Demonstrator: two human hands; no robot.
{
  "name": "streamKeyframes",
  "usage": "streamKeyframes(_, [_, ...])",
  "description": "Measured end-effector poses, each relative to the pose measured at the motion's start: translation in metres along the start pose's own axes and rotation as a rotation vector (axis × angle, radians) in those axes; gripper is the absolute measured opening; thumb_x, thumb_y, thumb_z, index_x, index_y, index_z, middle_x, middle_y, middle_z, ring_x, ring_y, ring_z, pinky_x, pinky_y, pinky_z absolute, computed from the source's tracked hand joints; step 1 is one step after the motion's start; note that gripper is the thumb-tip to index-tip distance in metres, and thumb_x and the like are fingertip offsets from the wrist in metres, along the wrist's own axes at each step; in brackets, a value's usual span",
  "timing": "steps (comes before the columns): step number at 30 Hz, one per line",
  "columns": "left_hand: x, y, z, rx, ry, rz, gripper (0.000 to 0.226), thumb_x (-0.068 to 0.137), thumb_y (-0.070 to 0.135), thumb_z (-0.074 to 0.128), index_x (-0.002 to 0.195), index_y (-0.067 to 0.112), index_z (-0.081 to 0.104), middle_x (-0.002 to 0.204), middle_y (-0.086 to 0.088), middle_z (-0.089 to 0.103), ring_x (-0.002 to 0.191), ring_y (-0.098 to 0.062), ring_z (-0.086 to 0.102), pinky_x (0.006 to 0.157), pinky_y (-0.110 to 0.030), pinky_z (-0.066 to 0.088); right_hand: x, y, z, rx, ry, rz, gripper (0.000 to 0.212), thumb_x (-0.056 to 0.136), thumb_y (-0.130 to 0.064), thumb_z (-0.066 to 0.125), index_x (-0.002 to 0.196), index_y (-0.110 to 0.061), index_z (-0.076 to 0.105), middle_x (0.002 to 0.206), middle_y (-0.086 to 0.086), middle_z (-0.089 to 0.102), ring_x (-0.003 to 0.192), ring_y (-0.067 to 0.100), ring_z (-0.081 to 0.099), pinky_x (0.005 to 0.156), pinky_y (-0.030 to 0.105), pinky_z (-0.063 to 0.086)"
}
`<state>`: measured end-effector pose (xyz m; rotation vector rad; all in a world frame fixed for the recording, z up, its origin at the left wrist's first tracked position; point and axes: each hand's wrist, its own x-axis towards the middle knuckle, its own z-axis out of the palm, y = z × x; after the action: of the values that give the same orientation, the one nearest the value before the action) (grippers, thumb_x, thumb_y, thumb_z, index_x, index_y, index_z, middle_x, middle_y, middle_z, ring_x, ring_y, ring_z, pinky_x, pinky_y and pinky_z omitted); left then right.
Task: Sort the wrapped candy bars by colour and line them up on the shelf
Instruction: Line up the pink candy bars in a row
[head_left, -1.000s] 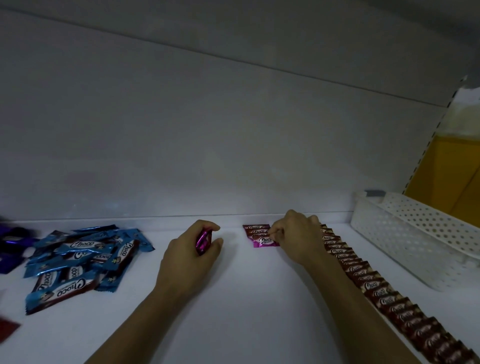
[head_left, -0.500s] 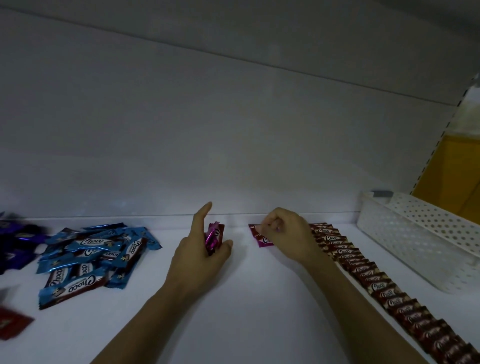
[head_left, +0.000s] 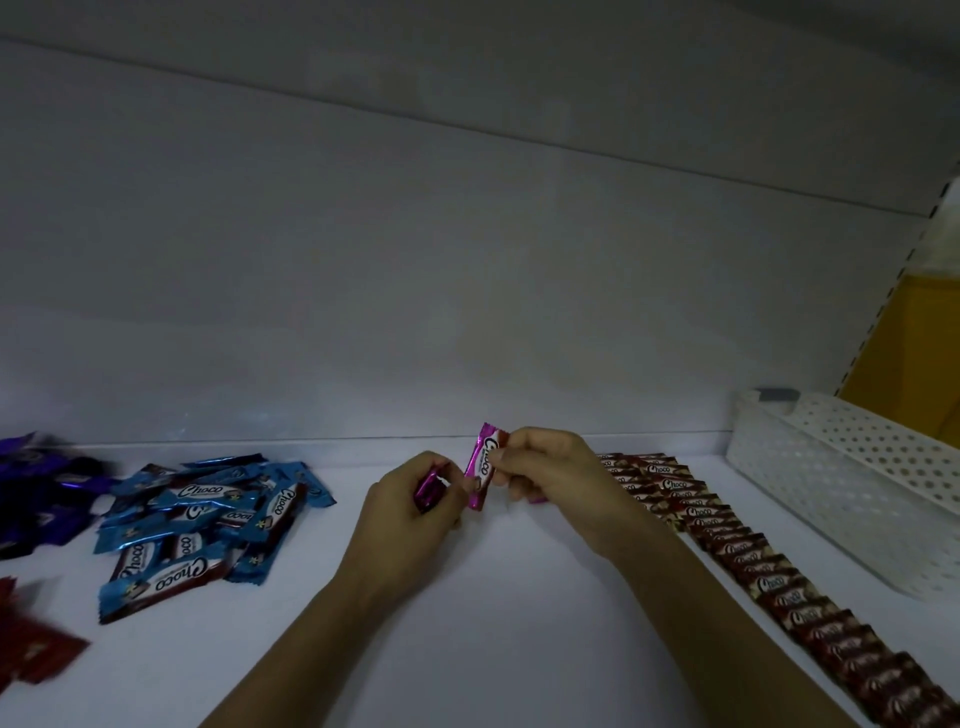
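Right hand (head_left: 550, 478): thumb and fingertips pinch a pink bar (head_left: 480, 465) by its upper right edge. The bar is lifted off the shelf (head_left: 519, 613), near upright, top end tilted toward one o'clock, "Choco" label facing the camera.

Left hand (head_left: 410, 506): fingers curled round more pink wrappers (head_left: 428, 486); count cannot be told. Its thumb lies at the lower end of the lifted bar; contact unclear.

Both hands meet mid-shelf, close to the back wall.

At nine o'clock from the hands: loose blue pile (head_left: 208, 525), bars overlapping at all angles. Beyond it, at the frame edge: purple heap (head_left: 36, 483), blurred. At eight o'clock, near the front edge: red wrappers (head_left: 31, 644), blurred.

Brown row (head_left: 753, 571): starts just behind the right hand and runs toward five o'clock, bars overlapping like shingles.

At three o'clock, beside the row: white perforated basket (head_left: 857, 467).
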<state>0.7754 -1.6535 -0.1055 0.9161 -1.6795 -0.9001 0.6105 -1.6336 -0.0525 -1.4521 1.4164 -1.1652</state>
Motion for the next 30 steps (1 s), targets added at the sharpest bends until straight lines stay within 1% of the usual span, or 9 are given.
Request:
streamKeyframes(4, [0.0, 0.001, -0.001, -0.006, 0.0, -0.003, 0.021, 0.091, 0.014, 0.059, 0.075, 0.025, 0.065, 0.058, 0.011, 0.062, 0.046, 0.0, 0.05, 0.047, -0.011, 0.037, -0.002, 0.001, 0.005, -0.028, -0.042, 0.011, 0.011, 0.086, -0.017, 0.067, 0.075, -0.017, 0.064, 0.07, -0.008, 0.068, 0.064, 0.004, 0.062, 0.057, 0.012, 0.041])
streamKeyframes(7, [0.0, 0.001, -0.001, 0.01, 0.018, -0.013, 0.013, 0.091, 0.023, 0.059, 0.082, 0.03, 0.065, 0.062, 0.01, 0.063, 0.053, -0.001, 0.055, 0.05, -0.01, 0.04, 0.001, -0.001, -0.001, 0.008, 0.09, -0.037, 0.006, 0.089, -0.011, 0.063, 0.084, -0.007, 0.064, 0.074, 0.001, 0.07, 0.065, 0.01, 0.066, 0.06, 0.02, 0.045])
streamKeyframes(9, [0.0, 0.0, 0.0, 0.032, 0.03, -0.03, 0.009, 0.092, 0.026, 0.059, 0.086, 0.031, 0.064, 0.066, 0.008, 0.065, 0.059, -0.001, 0.059, 0.053, -0.009, 0.042, 0.004, 0.004, -0.021, -0.452, 0.273, -0.096, 0.01, 0.092, -0.016, 0.059, 0.09, -0.017, 0.068, 0.078, -0.001, 0.068, 0.068, 0.011, 0.062, 0.07, 0.027, 0.046])
streamKeyframes(11, [0.001, -0.001, 0.0, 0.057, 0.042, -0.045, 0.006, 0.092, 0.028, 0.059, 0.088, 0.03, 0.064, 0.07, 0.007, 0.065, 0.063, -0.001, 0.06, 0.056, -0.006, 0.043, 0.004, 0.01, -0.044, -0.893, 0.324, -0.118, 0.015, 0.092, -0.024, 0.058, 0.093, -0.028, 0.073, 0.077, -0.011, 0.064, 0.076, 0.01, 0.06, 0.088, 0.033, 0.043])
streamKeyframes(14, [0.002, -0.003, 0.001, 0.093, 0.046, -0.063, 0.004, 0.092, 0.029, 0.06, 0.09, 0.031, 0.063, 0.074, 0.007, 0.066, 0.066, -0.001, 0.06, 0.057, -0.004, 0.042, 0.006, 0.018, -0.06, -0.954, 0.211, -0.082, 0.001, 0.08, -0.03, 0.074, 0.078, -0.031, 0.074, 0.07, -0.017, 0.064, 0.076, 0.003, 0.059, 0.1, 0.033, 0.037])
streamKeyframes(17, [0.003, -0.004, 0.001, 0.115, 0.045, -0.07, 0.003, 0.092, 0.031, 0.06, 0.093, 0.031, 0.063, 0.078, 0.008, 0.066, 0.068, -0.001, 0.061, 0.057, -0.004, 0.041, 0.009, 0.026, -0.057, -1.018, 0.141, -0.121, 0.001, 0.078, -0.032, 0.075, 0.08, -0.031, 0.075, 0.075, -0.019, 0.065, 0.076, -0.001, 0.052, 0.098, 0.029, 0.032])
streamKeyframes(21, [0.003, -0.003, 0.002, 0.143, 0.047, -0.071, 0.006, 0.092, 0.032, 0.059, 0.096, 0.031, 0.062, 0.083, 0.01, 0.065, 0.069, -0.003, 0.061, 0.058, -0.004, 0.041, 0.012, 0.032, -0.049, -1.18, 0.173, -0.211, 0.012, 0.085, -0.024, 0.066, 0.089, -0.032, 0.075, 0.095, -0.012, 0.069, 0.092, 0.008, 0.049, 0.08, 0.028, 0.022])
streamKeyframes(26, [0.003, -0.005, 0.002, 0.149, 0.054, -0.063, 0.004, 0.092, 0.031, 0.059, 0.095, 0.033, 0.061, 0.088, 0.014, 0.064, 0.071, -0.004, 0.062, 0.06, -0.003, 0.04, 0.014, 0.034, -0.046, -1.241, 0.189, -0.225, 0.013, 0.087, -0.027, 0.064, 0.091, -0.034, 0.074, 0.097, -0.012, 0.066, 0.099, 0.012, 0.049, 0.078, 0.027, 0.021])
streamKeyframes(30, [0.003, -0.006, 0.002, 0.147, 0.053, -0.06, 0.004, 0.092, 0.031, 0.059, 0.093, 0.035, 0.06, 0.087, 0.015, 0.064, 0.072, -0.005, 0.062, 0.063, -0.007, 0.042, 0.016, 0.038, -0.046, -1.259, 0.202, -0.212, 0.008, 0.086, -0.027, 0.066, 0.088, -0.031, 0.072, 0.089, -0.013, 0.062, 0.098, 0.012, 0.05, 0.079, 0.027, 0.023])
